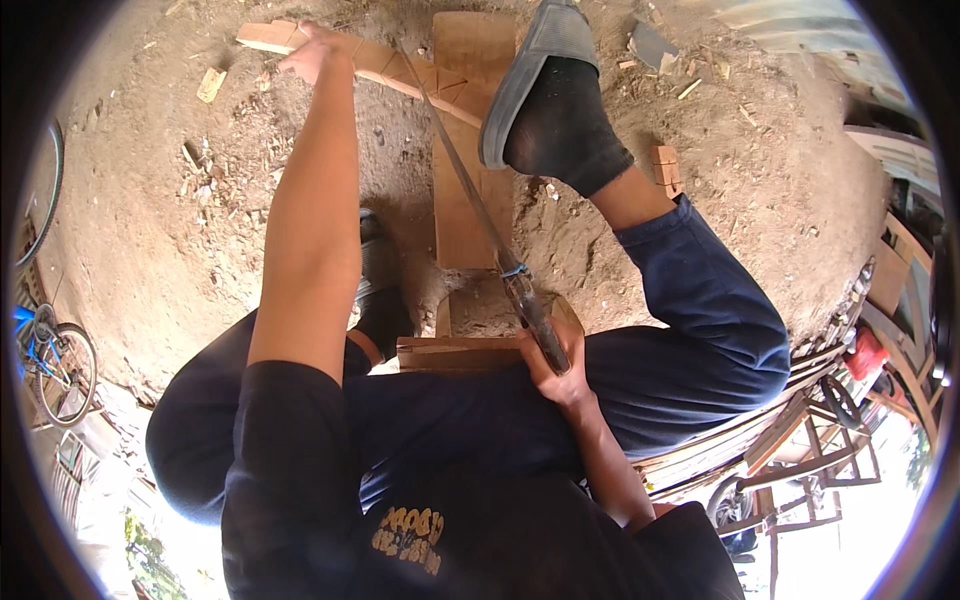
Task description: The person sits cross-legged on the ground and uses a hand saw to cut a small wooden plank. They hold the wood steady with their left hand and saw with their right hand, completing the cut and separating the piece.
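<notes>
A narrow board (375, 62) with dark zigzag marks on its face lies slantwise at the top of the view, resting across a wide plank (472, 220) on the dirt ground (200, 260). A saw (462, 170) crosses it near the marks, its long thin blade seen almost edge-on; whether the teeth are biting is too small to tell. The right hand (560, 382) is wrapped around the saw's handle between the person's thighs, fingers curled closed. The left hand (318, 55) lies over the board towards its far left end, thumb apart; how firmly its fingers grip cannot be told. The step in hand looks like cutting at the marks, and the next move seems to call for keeping the board still while the blade follows its line. The right foot's grey sandal (560, 50) overlaps the board's other end, perhaps bracing it. Farther out, a small wooden block (665, 168) sits right of the foot, and a blue bicycle (62, 370) stands at the left rim.
</notes>
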Motion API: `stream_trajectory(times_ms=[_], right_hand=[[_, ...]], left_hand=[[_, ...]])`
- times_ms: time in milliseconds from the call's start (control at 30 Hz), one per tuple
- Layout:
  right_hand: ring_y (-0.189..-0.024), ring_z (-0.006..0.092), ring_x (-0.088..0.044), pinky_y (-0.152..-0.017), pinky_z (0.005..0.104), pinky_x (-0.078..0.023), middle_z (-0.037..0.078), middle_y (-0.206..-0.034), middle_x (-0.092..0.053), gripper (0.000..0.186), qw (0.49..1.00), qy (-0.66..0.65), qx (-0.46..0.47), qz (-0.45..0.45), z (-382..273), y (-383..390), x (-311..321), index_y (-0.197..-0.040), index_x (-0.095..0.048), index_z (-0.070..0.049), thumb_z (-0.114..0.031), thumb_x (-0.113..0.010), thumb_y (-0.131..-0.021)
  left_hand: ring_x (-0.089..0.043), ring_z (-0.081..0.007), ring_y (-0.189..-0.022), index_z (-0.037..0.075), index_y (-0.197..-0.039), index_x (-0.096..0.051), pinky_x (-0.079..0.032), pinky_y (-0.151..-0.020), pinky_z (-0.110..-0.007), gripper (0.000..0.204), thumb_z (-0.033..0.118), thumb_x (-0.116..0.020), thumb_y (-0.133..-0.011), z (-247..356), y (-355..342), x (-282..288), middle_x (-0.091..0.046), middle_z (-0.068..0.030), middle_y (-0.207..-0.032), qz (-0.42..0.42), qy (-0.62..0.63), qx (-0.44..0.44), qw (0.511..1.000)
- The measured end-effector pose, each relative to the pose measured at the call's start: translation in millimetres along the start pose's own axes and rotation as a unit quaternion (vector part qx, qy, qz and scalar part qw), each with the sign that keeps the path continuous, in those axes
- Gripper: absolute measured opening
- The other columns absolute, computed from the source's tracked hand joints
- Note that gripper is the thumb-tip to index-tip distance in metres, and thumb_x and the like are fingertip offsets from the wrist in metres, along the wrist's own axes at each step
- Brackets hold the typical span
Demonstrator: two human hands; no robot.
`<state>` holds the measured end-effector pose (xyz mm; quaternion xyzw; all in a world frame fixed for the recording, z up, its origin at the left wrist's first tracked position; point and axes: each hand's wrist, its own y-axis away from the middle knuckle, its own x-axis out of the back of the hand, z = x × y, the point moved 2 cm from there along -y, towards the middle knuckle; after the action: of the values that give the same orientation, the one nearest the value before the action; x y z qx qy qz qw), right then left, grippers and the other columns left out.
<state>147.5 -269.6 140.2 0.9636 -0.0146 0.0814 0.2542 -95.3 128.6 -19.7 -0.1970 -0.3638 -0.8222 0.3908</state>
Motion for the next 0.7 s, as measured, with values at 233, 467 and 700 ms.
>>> stream_trajectory(times_ms=[233,467,700], right_hand=[[-0.057,0.0051,-0.046,-0.049,0.0274,-0.037,0.000,-0.062,-0.052,0.013,1.000,0.005,-0.020,-0.010,2.5,-5.8,-6.1,-0.078,-0.057,0.000,0.000,-0.064,-0.089],[-0.056,0.0107,-0.049,-0.050,0.0324,-0.041,0.006,-0.064,-0.053,0.013,1.000,0.019,-0.023,-0.008,11.5,-11.0,-16.7,-0.078,-0.057,0.001,-0.001,-0.066,-0.087],[-0.054,0.0039,-0.040,-0.046,0.0272,-0.033,-0.002,-0.058,-0.047,0.018,0.999,0.052,0.008,-0.009,6.9,-6.8,-19.5,-0.077,-0.055,-0.001,-0.005,-0.066,-0.091]], left_hand=[[-0.068,-0.0345,-0.100,-0.003,-0.137,-0.034,-0.060,-0.076,-0.044,0.080,0.061,-0.053,-0.094,-14.6,-58.9,-40.0,-0.061,-0.0255,-0.118,0.054,-0.038,-0.062,0.996],[-0.054,-0.0409,-0.127,0.003,-0.150,-0.034,-0.047,-0.097,-0.056,0.088,0.070,-0.045,-0.093,-11.2,-60.2,-49.0,-0.044,-0.0305,-0.145,0.016,-0.048,-0.076,0.996],[-0.069,-0.0337,-0.088,-0.004,-0.141,-0.020,-0.062,-0.063,-0.038,0.079,0.055,-0.049,-0.098,-14.1,-13.9,10.6,-0.060,-0.0272,-0.106,0.019,-0.023,-0.034,0.999]])
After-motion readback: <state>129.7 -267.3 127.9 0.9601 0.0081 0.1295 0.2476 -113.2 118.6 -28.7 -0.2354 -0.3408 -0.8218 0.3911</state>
